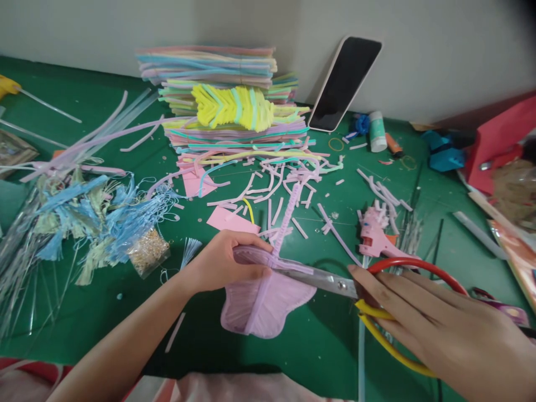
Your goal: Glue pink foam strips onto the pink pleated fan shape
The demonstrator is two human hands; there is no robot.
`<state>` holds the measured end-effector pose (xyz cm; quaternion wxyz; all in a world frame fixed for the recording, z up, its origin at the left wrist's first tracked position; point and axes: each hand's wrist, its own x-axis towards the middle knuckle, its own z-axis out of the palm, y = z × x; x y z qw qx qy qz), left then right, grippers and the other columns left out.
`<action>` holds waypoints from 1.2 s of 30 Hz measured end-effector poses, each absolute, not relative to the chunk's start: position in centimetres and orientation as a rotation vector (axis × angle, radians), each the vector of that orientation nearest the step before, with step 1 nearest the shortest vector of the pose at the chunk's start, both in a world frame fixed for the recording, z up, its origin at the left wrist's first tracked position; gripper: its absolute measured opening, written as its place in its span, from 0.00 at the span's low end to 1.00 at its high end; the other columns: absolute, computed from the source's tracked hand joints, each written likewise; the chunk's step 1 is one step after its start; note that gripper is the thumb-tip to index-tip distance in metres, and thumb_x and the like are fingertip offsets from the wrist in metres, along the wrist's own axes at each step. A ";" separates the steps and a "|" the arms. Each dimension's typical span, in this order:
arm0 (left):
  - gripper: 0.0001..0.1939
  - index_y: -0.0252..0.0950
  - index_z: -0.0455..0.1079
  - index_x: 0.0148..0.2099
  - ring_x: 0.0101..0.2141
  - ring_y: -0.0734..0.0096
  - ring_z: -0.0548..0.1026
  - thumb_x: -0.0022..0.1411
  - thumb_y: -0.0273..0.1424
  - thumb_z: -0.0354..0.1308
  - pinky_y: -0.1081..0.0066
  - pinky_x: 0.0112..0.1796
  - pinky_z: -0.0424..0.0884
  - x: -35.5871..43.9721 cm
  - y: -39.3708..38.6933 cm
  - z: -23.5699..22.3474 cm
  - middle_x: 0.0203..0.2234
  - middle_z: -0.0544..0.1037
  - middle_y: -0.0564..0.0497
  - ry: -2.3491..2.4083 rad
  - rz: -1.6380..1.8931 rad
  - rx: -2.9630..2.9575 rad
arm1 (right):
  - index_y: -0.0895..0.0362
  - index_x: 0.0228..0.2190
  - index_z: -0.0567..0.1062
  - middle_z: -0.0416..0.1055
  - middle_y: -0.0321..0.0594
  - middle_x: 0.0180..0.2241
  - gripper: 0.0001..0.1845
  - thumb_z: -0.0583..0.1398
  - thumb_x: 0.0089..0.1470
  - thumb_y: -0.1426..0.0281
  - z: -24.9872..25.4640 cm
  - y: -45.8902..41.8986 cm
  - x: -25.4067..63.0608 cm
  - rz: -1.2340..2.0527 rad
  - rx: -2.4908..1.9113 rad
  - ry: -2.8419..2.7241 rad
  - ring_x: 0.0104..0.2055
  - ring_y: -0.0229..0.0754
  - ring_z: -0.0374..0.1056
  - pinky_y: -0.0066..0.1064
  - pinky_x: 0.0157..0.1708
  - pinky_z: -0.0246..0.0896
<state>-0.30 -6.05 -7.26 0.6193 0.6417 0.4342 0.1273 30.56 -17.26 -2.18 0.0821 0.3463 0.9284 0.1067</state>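
Pinching the lilac piece between thumb and fingers in the left grip, holding the scissors by the handles in the right grip, blades at the piece's upper edge, over the green worktop, near lilac offcuts and the pink glue gun

Scissors: you hold smooth, shiny metal blades; handles look plastic.
Lilac piece: thin, sheer cloth-like panels, creased, with a fuzzy rim.
Stems: matt, fuzzy pile.
Tassels: fine, soft-looking thread.
Bag: clear, glossy plastic, crinkled.
Phone: smooth, dark, glassy face.
Glue gun: pink plastic, smooth.
Your desk: smooth green top, faint sheen.
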 end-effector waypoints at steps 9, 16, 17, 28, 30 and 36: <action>0.13 0.35 0.78 0.38 0.30 0.71 0.77 0.48 0.32 0.68 0.77 0.31 0.71 -0.3 -5.9 -7.1 0.30 0.81 0.53 1.018 0.267 1.396 | 0.60 0.47 0.72 0.78 0.41 0.36 0.22 0.42 0.64 0.75 -1.6 -15.4 28.7 0.176 1.132 2.815 0.36 0.42 0.73 0.34 0.32 0.62; 0.14 0.35 0.78 0.37 0.31 0.71 0.76 0.47 0.33 0.68 0.76 0.33 0.70 -0.2 -5.8 -7.3 0.29 0.81 0.53 1.047 0.256 1.486 | 0.60 0.37 0.75 0.77 0.42 0.29 0.28 0.37 0.63 0.76 -1.0 -14.4 27.4 0.140 1.138 2.819 0.28 0.41 0.73 0.34 0.24 0.60; 0.14 0.35 0.78 0.37 0.31 0.70 0.76 0.47 0.34 0.68 0.75 0.34 0.71 -0.2 -5.8 -7.3 0.30 0.81 0.52 1.052 0.256 1.491 | 0.60 0.36 0.75 0.77 0.43 0.29 0.26 0.38 0.62 0.77 -1.0 -14.4 27.3 0.145 1.137 2.814 0.27 0.41 0.73 0.34 0.23 0.59; 0.15 0.37 0.79 0.38 0.31 0.70 0.76 0.45 0.35 0.69 0.76 0.30 0.69 0.5 -6.2 -7.6 0.31 0.81 0.53 1.125 0.219 1.327 | 0.54 0.29 0.70 0.68 0.42 0.25 0.10 0.51 0.53 0.78 -1.4 -13.1 26.9 0.139 1.284 2.585 0.31 0.47 0.65 0.31 0.24 0.44; 0.16 0.38 0.79 0.38 0.32 0.69 0.76 0.44 0.36 0.69 0.75 0.31 0.69 0.5 -6.1 -7.6 0.32 0.81 0.53 1.142 0.213 1.310 | 0.54 0.30 0.69 0.66 0.40 0.24 0.08 0.52 0.55 0.76 -1.6 -12.8 26.8 0.191 1.267 2.586 0.30 0.46 0.64 0.31 0.24 0.42; 0.18 0.38 0.79 0.39 0.37 0.62 0.76 0.44 0.39 0.69 0.71 0.34 0.69 0.4 -6.1 -7.6 0.36 0.81 0.51 1.182 0.161 1.311 | 0.56 0.27 0.70 0.67 0.38 0.20 0.11 0.52 0.52 0.81 -1.6 -11.5 26.8 0.336 1.017 2.694 0.22 0.40 0.62 0.32 0.23 0.38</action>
